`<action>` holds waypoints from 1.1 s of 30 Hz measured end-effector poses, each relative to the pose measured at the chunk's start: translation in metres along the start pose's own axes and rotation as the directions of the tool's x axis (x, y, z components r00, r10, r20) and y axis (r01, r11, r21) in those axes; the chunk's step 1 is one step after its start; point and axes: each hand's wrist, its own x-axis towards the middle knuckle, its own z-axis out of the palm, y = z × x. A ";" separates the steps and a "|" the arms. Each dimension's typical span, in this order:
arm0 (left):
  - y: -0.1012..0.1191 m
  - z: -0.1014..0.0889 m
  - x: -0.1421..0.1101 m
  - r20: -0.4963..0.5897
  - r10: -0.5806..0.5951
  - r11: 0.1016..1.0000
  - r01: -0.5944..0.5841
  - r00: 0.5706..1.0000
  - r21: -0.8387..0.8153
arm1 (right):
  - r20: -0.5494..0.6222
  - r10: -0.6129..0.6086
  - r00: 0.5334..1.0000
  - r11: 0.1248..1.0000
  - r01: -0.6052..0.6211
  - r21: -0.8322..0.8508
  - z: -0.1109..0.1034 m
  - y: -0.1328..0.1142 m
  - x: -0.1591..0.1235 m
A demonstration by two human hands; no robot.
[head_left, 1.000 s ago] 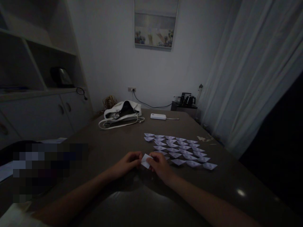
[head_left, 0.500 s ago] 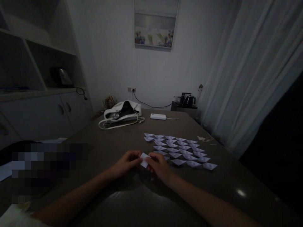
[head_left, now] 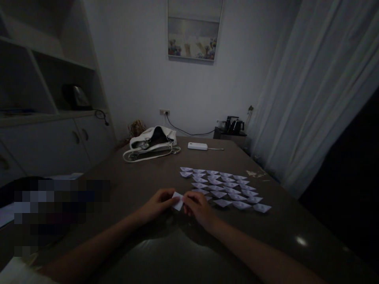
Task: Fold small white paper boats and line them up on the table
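Note:
A small folded piece of white paper point(head_left: 178, 202) is held just above the dark table point(head_left: 142, 248). My left hand point(head_left: 160, 203) pinches its left side between thumb and fingers. At its right corner, my right hand point(head_left: 198, 207) grips with thumb and fingertips pressed together. Several folded paper boats point(head_left: 218, 194) stand in rows on the table, right beside and beyond my right hand. Part of the nearest left boats is hidden behind that hand.
Farther back on the table lie an open white handbag point(head_left: 152, 144) and a white power bank point(head_left: 197, 146) with a short cable. Paper scraps point(head_left: 251, 173) are near the right edge. Papers and a blurred-out patch take up the left side. A curtain point(head_left: 314, 86) hangs at right.
My right thumb has drawn back from the middle of the paper to its right corner. The paper has shifted slightly left. The paper boats have stayed put.

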 end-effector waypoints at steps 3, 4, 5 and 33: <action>0.001 0.000 -0.001 -0.025 -0.001 1.000 0.001 1.000 -0.014 | -0.041 0.017 0.999 0.999 -0.016 0.044 0.000 0.001 0.001; 0.002 -0.001 -0.001 -0.028 -0.006 1.000 0.006 1.000 -0.011 | -0.054 0.017 0.998 0.998 -0.014 0.057 0.000 0.001 0.001; 0.003 -0.001 -0.002 -0.032 -0.013 1.000 0.013 0.999 -0.004 | -0.064 0.018 0.998 0.998 -0.013 0.068 0.000 0.001 0.001; 0.000 0.001 0.000 -0.042 -0.041 0.999 0.042 0.998 0.031 | -0.043 -0.057 0.997 0.998 0.058 0.013 -0.002 0.005 0.002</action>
